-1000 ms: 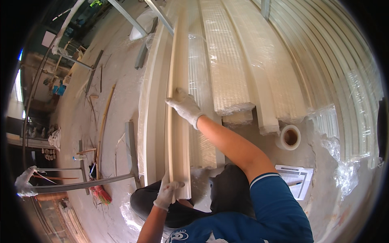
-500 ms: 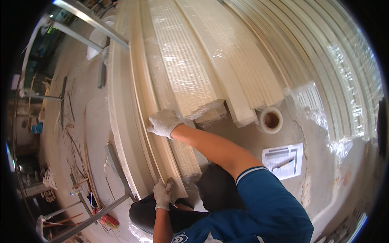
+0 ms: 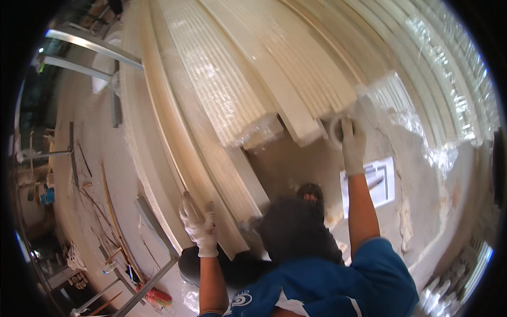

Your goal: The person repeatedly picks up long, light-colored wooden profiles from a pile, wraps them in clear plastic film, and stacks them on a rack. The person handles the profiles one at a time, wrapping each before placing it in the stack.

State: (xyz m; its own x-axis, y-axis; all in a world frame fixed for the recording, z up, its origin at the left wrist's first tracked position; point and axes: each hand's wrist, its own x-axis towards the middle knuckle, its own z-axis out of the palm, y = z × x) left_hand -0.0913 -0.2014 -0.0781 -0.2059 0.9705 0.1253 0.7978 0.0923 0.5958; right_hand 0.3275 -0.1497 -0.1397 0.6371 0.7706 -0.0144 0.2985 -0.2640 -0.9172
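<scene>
My right hand (image 3: pixel 354 145), in a pale work glove, reaches forward to the roll of clear stretch film (image 3: pixel 332 132). Its fingers go over the rim into the core and grip it; the palm hides part of the roll. On the left, my gloved left hand (image 3: pixel 199 227) is at the near end of a long cream profile strip (image 3: pixel 182 158), fingers apart and nothing grasped. Beside that strip lies a bundle of ribbed cream panels (image 3: pixel 222 95) wrapped in clear film.
Another cream bundle (image 3: pixel 285 68) and more film-wrapped lengths (image 3: pixel 422 79) stretch away to the right. A printed sheet (image 3: pixel 385 190) with a pen lies on the floor beyond my right forearm. Metal frame bars (image 3: pixel 95 42), sticks and a red-bristled broom (image 3: pixel 158 297) are at the left.
My right hand has left the cream strip and moved right onto the film roll. The left hand has loosened from the strip's near end and shifted slightly up and left.
</scene>
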